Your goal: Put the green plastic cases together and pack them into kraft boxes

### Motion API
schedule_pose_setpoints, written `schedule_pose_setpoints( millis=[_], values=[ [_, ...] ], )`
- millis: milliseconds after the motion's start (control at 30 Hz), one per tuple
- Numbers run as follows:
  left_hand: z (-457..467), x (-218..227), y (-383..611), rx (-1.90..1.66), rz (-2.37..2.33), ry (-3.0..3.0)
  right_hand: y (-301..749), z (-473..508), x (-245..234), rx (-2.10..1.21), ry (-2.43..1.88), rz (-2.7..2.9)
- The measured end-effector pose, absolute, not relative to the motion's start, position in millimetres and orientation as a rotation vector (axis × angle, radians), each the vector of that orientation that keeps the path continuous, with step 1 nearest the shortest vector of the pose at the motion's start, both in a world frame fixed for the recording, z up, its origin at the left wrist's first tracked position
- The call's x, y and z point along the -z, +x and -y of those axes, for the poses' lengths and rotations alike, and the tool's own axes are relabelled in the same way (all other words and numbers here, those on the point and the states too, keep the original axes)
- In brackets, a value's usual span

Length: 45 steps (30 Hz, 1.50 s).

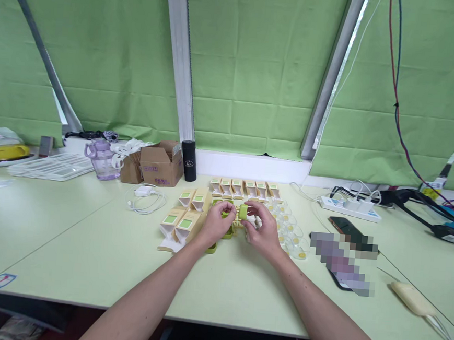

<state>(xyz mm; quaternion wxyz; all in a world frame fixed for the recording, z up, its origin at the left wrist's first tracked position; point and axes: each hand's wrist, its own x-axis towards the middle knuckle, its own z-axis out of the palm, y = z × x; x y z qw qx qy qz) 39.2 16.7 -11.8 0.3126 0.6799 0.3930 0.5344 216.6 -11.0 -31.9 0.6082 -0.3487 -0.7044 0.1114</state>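
My right hand grips a small light-green rounded block between thumb and fingers, held up above the table. Just to its left, my left hand is closed in a pinch; whatever is between its fingertips is too small to make out. Below and partly behind the left hand are several olive-green small trays. To the right of my right hand lie rows of clear plastic pieces with yellow centres. Open cardboard boxes with green squares stand left of my left hand.
A row of similar small boxes stands behind my hands. Further back are a brown carton, a black bottle and a purple jug. A white cable lies left; phones and a power strip lie right.
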Motion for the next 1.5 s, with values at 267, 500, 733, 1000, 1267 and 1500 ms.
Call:
schedule_pose_setpoints(
  millis=[267,500,733,1000,1267,1500],
  values=[
    [-16.9,12.3,39.7,-1.421,-1.035,1.788,217.4,10.9,31.7,-0.246,-0.809,1.634],
    [-15.8,10.3,39.6,-1.416,-1.039,1.785,217.8,11.2,30.5,-0.261,-0.816,1.622],
    [-13.2,8.0,37.5,-1.406,-1.035,1.804,218.2,10.6,31.4,-0.247,-0.816,1.625],
    [-11.3,8.6,32.1,-1.465,-1.076,1.823,219.7,11.4,29.5,-0.162,-0.809,1.638],
    [2.7,3.4,31.3,-1.527,-1.02,2.148,223.7,13.5,28.5,0.003,-0.796,1.79],
    [3.7,4.4,32.7,-1.487,-0.978,2.317,224.4,10.5,29.5,0.085,-0.77,1.831]
  ],
)
